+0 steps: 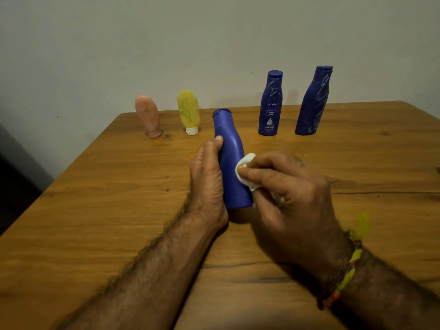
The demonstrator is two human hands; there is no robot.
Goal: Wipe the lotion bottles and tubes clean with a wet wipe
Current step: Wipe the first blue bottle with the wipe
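Note:
My left hand (208,177) grips a plain blue lotion bottle (229,151), tilted with its cap pointing away from me, just above the wooden table (95,198). My right hand (292,194) pinches a folded white wet wipe (247,171) and presses it against the bottle's right side. Along the back stand a pink tube (148,115) and a yellow tube (188,110), both on their caps, a labelled blue Nivea bottle (271,103) and a taller blue bottle (313,101). Both standing blue bottles show pale smears.
A pale wall rises right behind the table's far edge. The table's left edge runs diagonally, with a dark drop beyond it at the left. A long crack crosses the tabletop at the right (381,193). A thread band circles my right wrist.

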